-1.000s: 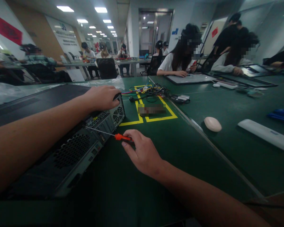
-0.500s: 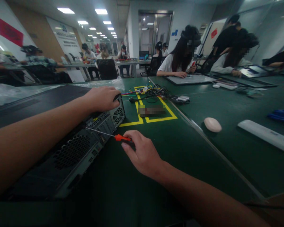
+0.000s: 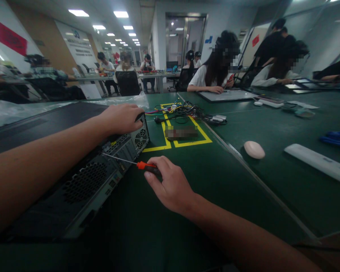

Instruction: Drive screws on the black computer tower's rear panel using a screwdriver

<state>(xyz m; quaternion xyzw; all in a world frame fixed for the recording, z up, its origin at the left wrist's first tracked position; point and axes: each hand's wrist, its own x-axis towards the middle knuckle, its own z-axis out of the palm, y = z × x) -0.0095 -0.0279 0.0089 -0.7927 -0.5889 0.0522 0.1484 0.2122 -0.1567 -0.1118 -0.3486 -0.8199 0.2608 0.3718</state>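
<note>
A black desktop computer case (image 3: 82,181) lies on its side on the green table (image 3: 209,181), its vented rear panel facing me. My left hand (image 3: 121,118) is closed over the case's top far corner, beside the fan grille (image 3: 141,138). My right hand (image 3: 170,185) grips a screwdriver (image 3: 143,165) with an orange and black handle. Its thin shaft points left, and the tip touches the rear panel.
A yellow taped rectangle (image 3: 187,141) with a tangle of cables (image 3: 184,109) lies beyond the case. A white mouse (image 3: 254,149) and a white keyboard (image 3: 319,161) sit to the right. Clear plastic wrap (image 3: 19,109) lies at the far left. Other people sit working at the tables behind.
My right fingers have closed further over the screwdriver handle, hiding more of it. The left hand and the case have not moved.
</note>
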